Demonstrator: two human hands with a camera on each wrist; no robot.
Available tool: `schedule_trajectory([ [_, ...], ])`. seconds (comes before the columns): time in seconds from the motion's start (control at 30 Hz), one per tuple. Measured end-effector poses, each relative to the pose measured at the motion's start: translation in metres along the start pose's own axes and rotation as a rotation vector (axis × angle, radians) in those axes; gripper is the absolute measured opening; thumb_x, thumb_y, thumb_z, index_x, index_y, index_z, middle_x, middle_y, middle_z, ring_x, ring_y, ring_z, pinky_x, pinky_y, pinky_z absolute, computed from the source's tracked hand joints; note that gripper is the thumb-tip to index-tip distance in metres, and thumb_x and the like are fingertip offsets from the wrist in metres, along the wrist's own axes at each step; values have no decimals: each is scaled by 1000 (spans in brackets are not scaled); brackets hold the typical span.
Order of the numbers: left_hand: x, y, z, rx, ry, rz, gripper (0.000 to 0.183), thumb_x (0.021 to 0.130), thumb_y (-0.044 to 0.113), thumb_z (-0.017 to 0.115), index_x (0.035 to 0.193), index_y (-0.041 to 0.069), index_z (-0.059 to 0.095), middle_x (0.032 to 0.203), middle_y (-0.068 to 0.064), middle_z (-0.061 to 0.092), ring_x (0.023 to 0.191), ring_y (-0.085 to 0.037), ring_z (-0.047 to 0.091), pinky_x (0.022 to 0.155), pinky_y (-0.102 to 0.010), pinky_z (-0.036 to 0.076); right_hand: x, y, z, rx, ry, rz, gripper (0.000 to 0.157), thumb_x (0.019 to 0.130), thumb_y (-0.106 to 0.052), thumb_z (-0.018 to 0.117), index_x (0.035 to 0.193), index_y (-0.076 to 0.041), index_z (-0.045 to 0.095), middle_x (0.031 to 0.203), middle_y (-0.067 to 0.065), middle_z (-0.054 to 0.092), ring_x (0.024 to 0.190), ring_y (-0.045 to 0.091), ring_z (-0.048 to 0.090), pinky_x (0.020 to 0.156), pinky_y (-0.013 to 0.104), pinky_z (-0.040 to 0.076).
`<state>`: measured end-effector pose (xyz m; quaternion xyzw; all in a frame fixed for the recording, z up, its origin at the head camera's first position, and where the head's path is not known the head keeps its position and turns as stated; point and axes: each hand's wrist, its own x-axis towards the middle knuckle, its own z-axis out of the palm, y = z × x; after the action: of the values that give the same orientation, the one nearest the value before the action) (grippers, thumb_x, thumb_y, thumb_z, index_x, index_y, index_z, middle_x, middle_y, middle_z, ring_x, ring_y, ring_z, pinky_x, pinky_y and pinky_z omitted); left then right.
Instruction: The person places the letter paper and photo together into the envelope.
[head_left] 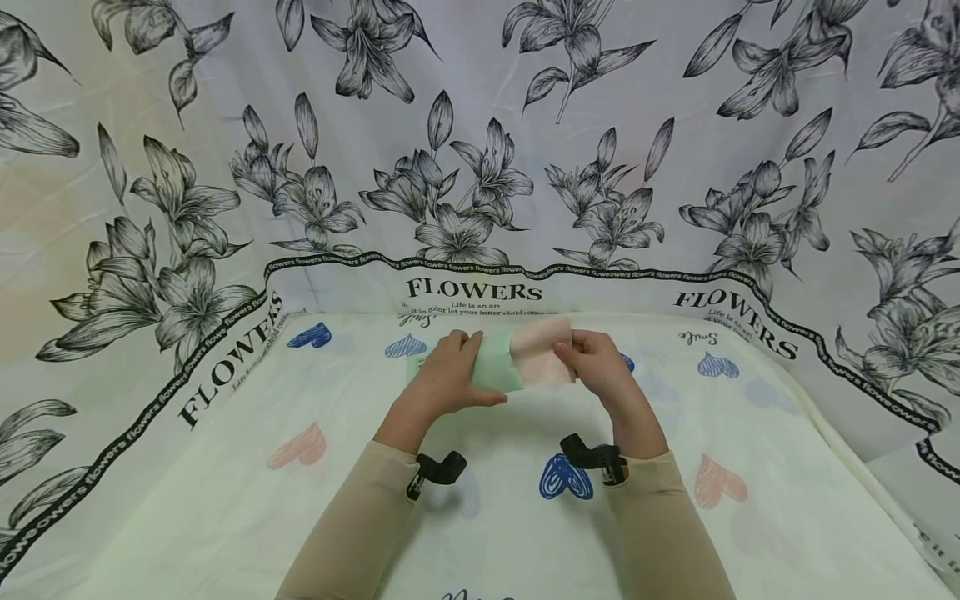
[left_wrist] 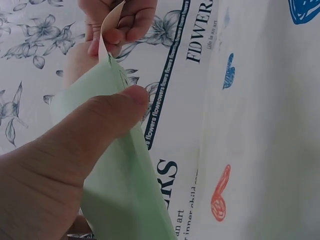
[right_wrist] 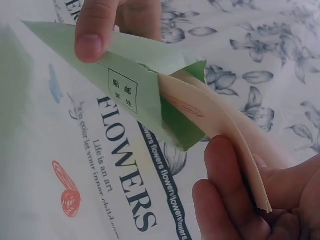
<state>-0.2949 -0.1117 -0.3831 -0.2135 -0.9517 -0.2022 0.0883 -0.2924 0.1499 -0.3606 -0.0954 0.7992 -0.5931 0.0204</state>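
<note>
A pale green envelope [head_left: 495, 364] is held above the cloth in my left hand [head_left: 444, 377], thumb on one side and fingers on the other. In the left wrist view the thumb [left_wrist: 105, 120] lies along the envelope's face. The right wrist view shows its end gaping, beside a printed box of Chinese characters [right_wrist: 122, 91]. Out of that end sticks a pale pink sheet of paper [right_wrist: 220, 107], curved, its inner part hidden inside the envelope. My right hand [head_left: 600, 364] pinches the sheet's outer end between thumb and fingers.
A cream cloth with heart prints [head_left: 300, 450] covers the table. Behind it hangs a white curtain with black flower drawings [head_left: 457, 183]. Black camera mounts sit on the left wrist [head_left: 438, 471] and the right wrist [head_left: 596, 458].
</note>
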Motion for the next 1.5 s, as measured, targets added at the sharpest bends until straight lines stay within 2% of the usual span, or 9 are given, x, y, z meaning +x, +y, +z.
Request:
schedule_trajectory([
  [0.2,0,3,1,44,32,52,116,70,63,88,157,4,38,131,-17,51,110,-28,51,93,-42,49,2,-3,9,-88,-19,-21,31,106,-17,59,124,7,68,83,8,69,67,18,54,62,31,44],
  [0.47,1,7,2,117,12,61,120,70,68,85,157,2,36,135,-19,48,116,-32,50,100,-45,45,4,-6,22,-192,-109,-30,30,105,-19,61,121,5,70,95,11,74,75,20,68,73,42,60],
  [0.7,3,-5,2,167,26,-4,119,69,68,85,156,1,38,135,-22,47,119,-37,49,105,-49,42,2,-9,12,-272,23,4,31,103,-25,63,125,-5,71,102,11,72,71,25,66,71,38,57],
  [0.83,2,-10,0,154,37,-34,118,70,66,86,155,0,38,139,-25,44,124,-41,45,109,-52,37,-1,-11,4,-304,32,10,29,105,-25,60,125,-8,71,102,12,69,69,24,62,68,37,53],
  [0.9,1,-11,-1,142,40,-44,117,70,65,86,155,0,38,142,-26,42,126,-41,43,111,-54,35,-2,-11,1,-329,7,5,30,106,-24,58,129,-9,71,102,12,67,67,25,59,64,36,50],
  [1.0,0,-11,-2,119,44,-55,117,71,62,88,155,-1,37,143,-26,41,129,-42,41,113,-55,32,-4,-12,0,-377,-52,-7,34,106,-24,58,135,-11,68,91,11,62,63,26,56,58,34,45],
  [1.13,0,-10,-2,119,40,-70,117,71,63,87,156,0,37,144,-25,40,131,-42,39,114,-55,30,-6,-13,3,-406,-155,-31,38,105,-22,58,142,-11,63,73,6,49,58,21,49,56,33,47],
  [1.23,0,-10,-2,122,31,-77,116,71,64,86,156,1,37,145,-25,39,131,-41,39,115,-54,30,-6,-13,6,-408,-208,-39,40,105,-22,58,144,-12,62,69,3,44,57,18,44,55,33,47],
  [1.5,2,-7,-1,148,24,-66,117,71,67,85,155,1,38,142,-24,42,127,-41,42,112,-55,33,-9,-15,13,-411,-232,-51,42,105,-21,59,145,-11,60,68,3,45,57,18,44,55,33,46],
])
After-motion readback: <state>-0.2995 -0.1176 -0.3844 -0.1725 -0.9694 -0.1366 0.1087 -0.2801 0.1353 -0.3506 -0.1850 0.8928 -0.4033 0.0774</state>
